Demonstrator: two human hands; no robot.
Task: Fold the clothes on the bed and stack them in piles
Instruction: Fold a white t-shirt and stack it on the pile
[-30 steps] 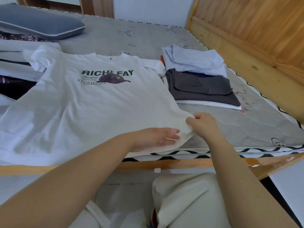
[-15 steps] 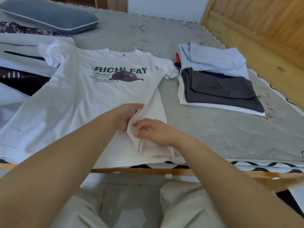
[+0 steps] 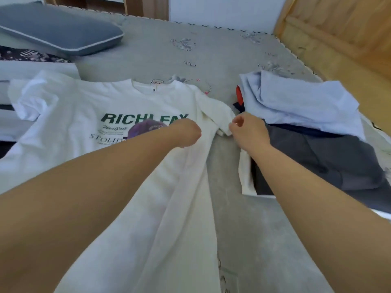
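A white T-shirt (image 3: 69, 125) with green lettering and a purple cap print lies face up on the grey mattress (image 3: 232, 229). Its right side is folded inward along a long crease. My left hand (image 3: 186, 132) is curled on the folded edge near the print, gripping the cloth. My right hand (image 3: 246, 129) pinches the tip of the shirt's right sleeve. To the right sits a pile of folded clothes (image 3: 317, 144): a light blue garment on top of dark grey and navy ones, with a white one beneath.
A grey-blue pillow (image 3: 57, 30) lies at the back left. More unfolded clothes (image 3: 25, 70) lie at the left edge. A wooden headboard (image 3: 342, 32) rises at the right. Bare mattress shows between the shirt and the pile.
Both hands moved up from the shirt's hem to its chest and right sleeve, carrying the right side inward into a long fold. The view came closer over the bed.
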